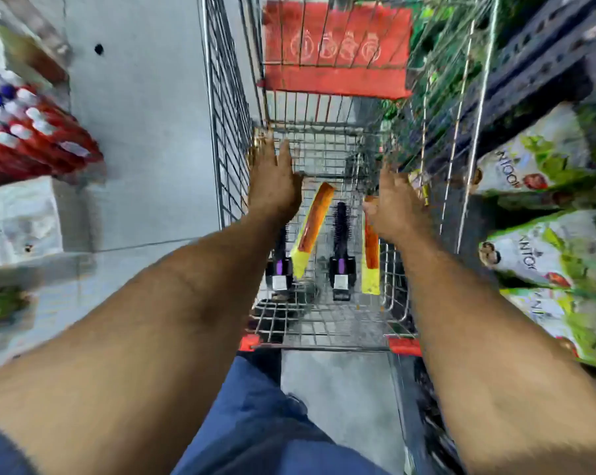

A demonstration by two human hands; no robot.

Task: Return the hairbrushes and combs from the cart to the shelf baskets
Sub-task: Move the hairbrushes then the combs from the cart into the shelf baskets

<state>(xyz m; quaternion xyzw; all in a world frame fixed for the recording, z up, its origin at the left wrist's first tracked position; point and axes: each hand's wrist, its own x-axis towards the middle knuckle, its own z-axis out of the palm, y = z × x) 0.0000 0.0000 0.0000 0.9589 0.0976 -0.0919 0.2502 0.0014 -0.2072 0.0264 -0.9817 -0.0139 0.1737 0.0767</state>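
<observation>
Both of your hands are reaching down into the wire cart, and both are empty. Your left hand is flat with the fingers spread out, and it holds nothing. Your right hand is spread out too, and nothing is in it yet. The things you need are lying on the cart's wire floor, under and between your hands. There are two black round brushes with purple on the handles. One brush lies in the middle where you can see it well. The other brush is partly hidden under your left arm. There are also two combs in yellow packs. One comb leans between the two brushes, and the other comb lies right under your right hand. I think the step now is to pick things up. Go for what is closest: the right hand on the comb below it, the left hand on the brush under your arm. Grab the brush by its handle, not the bristles, so it does not slip. Pinch the comb pack by its long sides, because a flat pack can be hard to lift off wire. The picture is blurry, so slow down before you close your fingers. The shelf baskets cannot be seen here, so look for them after you lift.
</observation>
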